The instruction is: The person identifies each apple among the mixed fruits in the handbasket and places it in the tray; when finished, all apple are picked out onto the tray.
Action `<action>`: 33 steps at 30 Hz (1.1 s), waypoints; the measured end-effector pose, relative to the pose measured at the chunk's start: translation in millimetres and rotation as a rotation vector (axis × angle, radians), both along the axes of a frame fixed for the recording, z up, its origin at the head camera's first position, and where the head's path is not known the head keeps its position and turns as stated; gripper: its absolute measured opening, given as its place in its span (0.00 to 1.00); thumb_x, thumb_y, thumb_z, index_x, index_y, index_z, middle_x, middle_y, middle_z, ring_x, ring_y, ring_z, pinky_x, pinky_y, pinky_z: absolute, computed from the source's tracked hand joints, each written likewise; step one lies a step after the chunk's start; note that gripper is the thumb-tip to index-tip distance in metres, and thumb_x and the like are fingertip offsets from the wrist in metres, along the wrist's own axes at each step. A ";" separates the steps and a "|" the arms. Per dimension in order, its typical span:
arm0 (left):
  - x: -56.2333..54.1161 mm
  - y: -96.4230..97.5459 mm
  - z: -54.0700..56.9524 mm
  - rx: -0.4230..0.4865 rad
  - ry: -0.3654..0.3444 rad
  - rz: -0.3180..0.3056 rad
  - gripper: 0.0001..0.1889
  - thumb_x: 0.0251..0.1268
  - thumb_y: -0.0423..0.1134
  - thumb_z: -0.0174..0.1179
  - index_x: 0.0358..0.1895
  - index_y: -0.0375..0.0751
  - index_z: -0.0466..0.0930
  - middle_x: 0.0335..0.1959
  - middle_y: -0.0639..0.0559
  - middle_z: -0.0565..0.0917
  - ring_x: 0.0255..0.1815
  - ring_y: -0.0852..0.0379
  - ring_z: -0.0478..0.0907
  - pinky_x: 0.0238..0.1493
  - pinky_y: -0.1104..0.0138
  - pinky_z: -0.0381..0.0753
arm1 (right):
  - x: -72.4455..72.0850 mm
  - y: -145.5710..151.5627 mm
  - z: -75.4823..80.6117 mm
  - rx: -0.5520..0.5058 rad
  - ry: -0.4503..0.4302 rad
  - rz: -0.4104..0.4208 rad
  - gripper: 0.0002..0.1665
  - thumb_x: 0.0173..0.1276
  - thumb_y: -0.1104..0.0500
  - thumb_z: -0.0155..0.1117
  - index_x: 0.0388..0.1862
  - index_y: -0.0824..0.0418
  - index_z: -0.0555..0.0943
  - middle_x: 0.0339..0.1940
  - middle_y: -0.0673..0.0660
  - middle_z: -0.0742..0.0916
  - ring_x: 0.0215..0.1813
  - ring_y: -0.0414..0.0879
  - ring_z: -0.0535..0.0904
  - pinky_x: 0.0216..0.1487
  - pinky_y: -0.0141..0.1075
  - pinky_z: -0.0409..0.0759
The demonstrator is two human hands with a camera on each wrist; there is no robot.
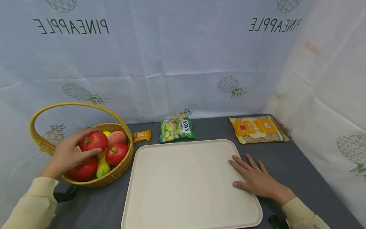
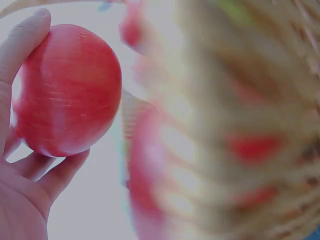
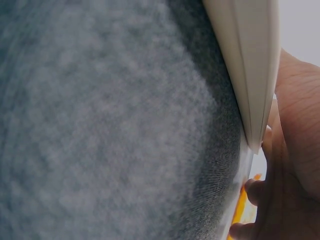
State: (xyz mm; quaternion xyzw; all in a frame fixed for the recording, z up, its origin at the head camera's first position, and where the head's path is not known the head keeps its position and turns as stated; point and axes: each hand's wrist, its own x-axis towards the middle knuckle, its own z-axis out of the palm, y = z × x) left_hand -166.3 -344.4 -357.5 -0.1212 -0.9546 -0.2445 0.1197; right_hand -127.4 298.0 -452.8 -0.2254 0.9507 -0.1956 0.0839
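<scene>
My left hand [image 1: 70,152] grips a red apple [image 1: 95,141] over the wicker basket [image 1: 118,171], thumb on the near side and fingers behind. The left wrist view shows the apple [image 2: 72,90] between thumb and fingers, beside the blurred basket weave [image 2: 260,115]. Inside the basket are another red apple [image 1: 116,154], a large red fruit [image 1: 84,170] under the held one, a banana [image 1: 103,167] and a peach [image 1: 117,138]. With fingers spread, my right hand [image 1: 257,179] rests across the right rim of a cream tray [image 1: 186,184]. The tray's edge [image 3: 250,65] shows beside that hand in the right wrist view.
Behind the tray lie a small orange packet [image 1: 142,136], a green Fox's candy bag [image 1: 176,129] and a yellow noodle-like packet [image 1: 258,128]. The basket's tall handle [image 1: 77,104] arches above the fruit. A pineapple-print curtain [image 1: 183,57] hangs behind the grey table [image 1: 303,178].
</scene>
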 end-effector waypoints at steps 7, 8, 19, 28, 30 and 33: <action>17.2 25.2 25.7 0.061 0.168 -0.063 0.46 0.43 0.37 0.84 0.72 0.53 0.74 0.65 0.44 0.77 0.58 0.52 0.74 0.47 0.64 0.79 | -0.4 -0.8 1.0 0.006 -0.018 -0.007 0.49 0.69 0.29 0.58 0.82 0.46 0.60 0.83 0.55 0.59 0.79 0.75 0.43 0.65 0.78 0.36; 19.6 30.1 29.3 0.070 0.192 -0.096 0.47 0.41 0.35 0.85 0.72 0.53 0.74 0.66 0.46 0.77 0.60 0.56 0.73 0.47 0.71 0.78 | -0.4 -0.6 0.9 0.007 -0.021 -0.010 0.49 0.69 0.28 0.58 0.82 0.46 0.60 0.83 0.55 0.59 0.79 0.75 0.43 0.65 0.78 0.36; 39.1 86.9 40.7 0.025 0.321 -0.387 0.50 0.29 0.40 0.88 0.68 0.46 0.78 0.67 0.52 0.77 0.67 0.62 0.72 0.55 0.80 0.72 | -0.1 -3.3 2.8 -0.017 -0.049 -0.019 0.49 0.69 0.30 0.60 0.83 0.47 0.59 0.83 0.55 0.58 0.78 0.76 0.42 0.61 0.81 0.37; 42.7 120.2 16.1 0.070 0.161 -0.458 0.46 0.40 0.47 0.85 0.70 0.53 0.75 0.69 0.55 0.75 0.67 0.59 0.71 0.56 0.70 0.78 | -0.4 -2.7 3.4 -0.026 -0.062 -0.023 0.49 0.69 0.30 0.60 0.83 0.47 0.59 0.83 0.56 0.58 0.78 0.76 0.41 0.61 0.81 0.36; 41.1 126.2 7.9 0.077 0.145 -0.481 0.45 0.42 0.48 0.84 0.70 0.53 0.75 0.69 0.55 0.75 0.65 0.58 0.73 0.54 0.63 0.82 | -0.7 -2.6 3.4 -0.027 -0.067 -0.023 0.49 0.69 0.30 0.60 0.83 0.46 0.59 0.83 0.56 0.58 0.78 0.77 0.41 0.60 0.81 0.35; 38.1 134.4 -3.9 0.086 0.134 -0.514 0.43 0.43 0.49 0.83 0.68 0.53 0.77 0.68 0.54 0.75 0.63 0.55 0.75 0.51 0.56 0.84 | -1.1 -2.7 3.4 -0.028 -0.073 -0.023 0.49 0.68 0.30 0.60 0.83 0.46 0.59 0.83 0.56 0.58 0.78 0.77 0.41 0.60 0.81 0.35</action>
